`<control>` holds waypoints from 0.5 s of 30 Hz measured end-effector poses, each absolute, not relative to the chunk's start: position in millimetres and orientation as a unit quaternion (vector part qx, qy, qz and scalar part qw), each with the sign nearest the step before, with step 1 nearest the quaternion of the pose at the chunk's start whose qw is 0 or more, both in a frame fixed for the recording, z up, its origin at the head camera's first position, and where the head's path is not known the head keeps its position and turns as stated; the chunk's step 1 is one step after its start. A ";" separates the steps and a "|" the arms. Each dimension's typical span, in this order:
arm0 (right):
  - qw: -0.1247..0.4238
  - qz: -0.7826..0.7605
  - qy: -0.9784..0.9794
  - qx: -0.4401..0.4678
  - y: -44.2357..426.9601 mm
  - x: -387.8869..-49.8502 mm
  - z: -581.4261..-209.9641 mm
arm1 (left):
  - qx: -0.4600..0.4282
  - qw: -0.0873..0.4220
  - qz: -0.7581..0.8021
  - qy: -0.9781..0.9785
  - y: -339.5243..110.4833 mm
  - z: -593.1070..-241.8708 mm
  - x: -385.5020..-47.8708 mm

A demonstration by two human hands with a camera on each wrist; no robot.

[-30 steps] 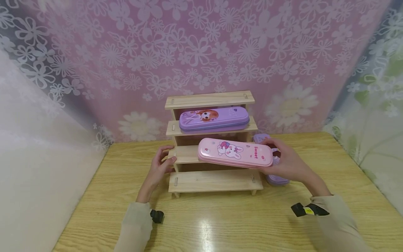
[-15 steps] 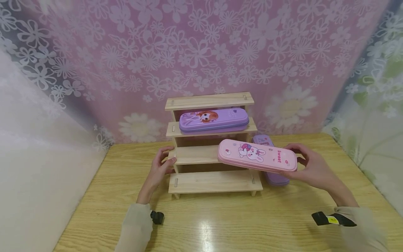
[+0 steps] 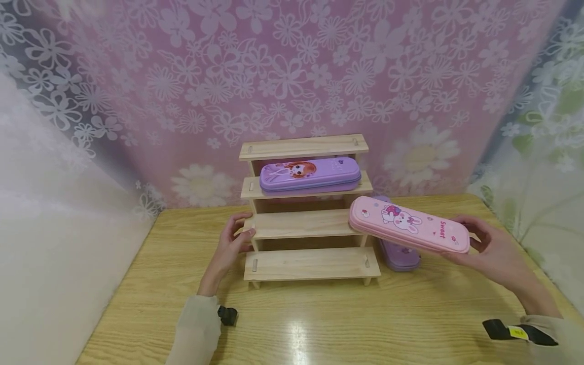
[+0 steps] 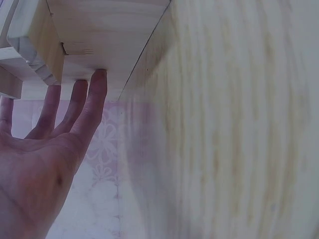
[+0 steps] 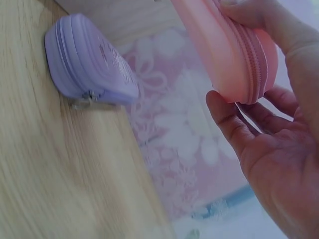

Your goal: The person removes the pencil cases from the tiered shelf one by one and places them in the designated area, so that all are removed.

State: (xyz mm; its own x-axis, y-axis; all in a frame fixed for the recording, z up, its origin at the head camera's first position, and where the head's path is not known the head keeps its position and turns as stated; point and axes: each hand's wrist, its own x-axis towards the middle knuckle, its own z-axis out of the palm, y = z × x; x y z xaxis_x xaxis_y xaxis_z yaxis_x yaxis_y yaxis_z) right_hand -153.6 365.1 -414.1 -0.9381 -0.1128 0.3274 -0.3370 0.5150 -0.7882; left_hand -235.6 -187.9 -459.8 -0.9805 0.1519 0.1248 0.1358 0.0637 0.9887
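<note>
In the head view a pink zippered pencil case (image 3: 408, 225) with a rabbit and "Sweet" on its lid hangs tilted in the air. My right hand (image 3: 499, 253) grips its right end, thumb on one side and fingers on the other. The right wrist view shows the zipper side of the pink pencil case (image 5: 234, 55). At the left end of a wooden tiered rack (image 3: 301, 224), my left hand (image 3: 231, 243) holds the side, thumb at the third board. Fingertips (image 4: 99, 79) touch the side panel in the left wrist view.
A purple pencil case (image 3: 310, 174) with a girl's picture lies on the rack's second tier. Another purple pencil case (image 3: 400, 257) lies on the wooden table (image 3: 337, 319) right of the rack, partly hidden by the pink one. Behind stands a flowered pink curtain (image 3: 292, 76).
My right hand has carried the pink pencil case rightward, from in front of the third tier to past the rack's right end. My left hand has stayed on the rack.
</note>
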 end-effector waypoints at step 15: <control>0.153 0.478 -0.865 0.013 402.0 -135.4 -422.3 | 0.095 0.004 0.682 0.725 -187.2 -464.5 -239.6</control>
State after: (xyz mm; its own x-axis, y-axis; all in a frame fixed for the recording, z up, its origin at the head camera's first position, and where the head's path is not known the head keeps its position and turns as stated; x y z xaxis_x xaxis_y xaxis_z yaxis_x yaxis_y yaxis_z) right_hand -135.4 402.0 -422.3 -0.9528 0.1242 0.2770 -0.1685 0.5425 -0.8230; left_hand -239.6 -187.2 -464.5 -0.9819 0.1435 0.1238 0.1325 0.0527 0.9898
